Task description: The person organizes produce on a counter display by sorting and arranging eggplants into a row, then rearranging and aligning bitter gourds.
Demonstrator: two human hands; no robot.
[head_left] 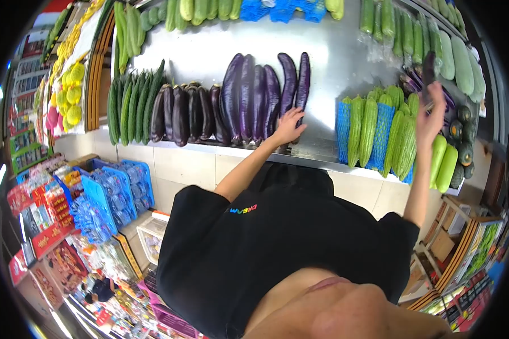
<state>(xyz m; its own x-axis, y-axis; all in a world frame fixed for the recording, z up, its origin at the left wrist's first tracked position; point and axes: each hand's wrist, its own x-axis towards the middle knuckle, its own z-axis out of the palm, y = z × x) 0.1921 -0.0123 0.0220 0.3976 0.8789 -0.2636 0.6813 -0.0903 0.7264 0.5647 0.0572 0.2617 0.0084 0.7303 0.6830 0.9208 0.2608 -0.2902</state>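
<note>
My left hand [290,126] rests at the near end of the purple eggplant row, fingers stretched over the lower part of the rightmost long eggplant [303,82]. Beside it leans another purple eggplant [287,73], and more long ones [246,96] stand side by side to the left. Over on the right, my right hand [432,113] is raised with its fingers closed round a dark eggplant [428,70] pointing away from me. Behind that hand lies a pile of thin purple eggplants [414,82], partly hidden. Ridged loofahs [402,144] sit just below and left of it.
A metal display table [328,42] spans the front. Cucumbers [131,107] and short dark eggplants [180,116] line its left. Wrapped green vegetables [387,22], pale gourds [461,62] and dark squashes [465,133] lie right. Blue crates [110,195] with bottles stand on the left.
</note>
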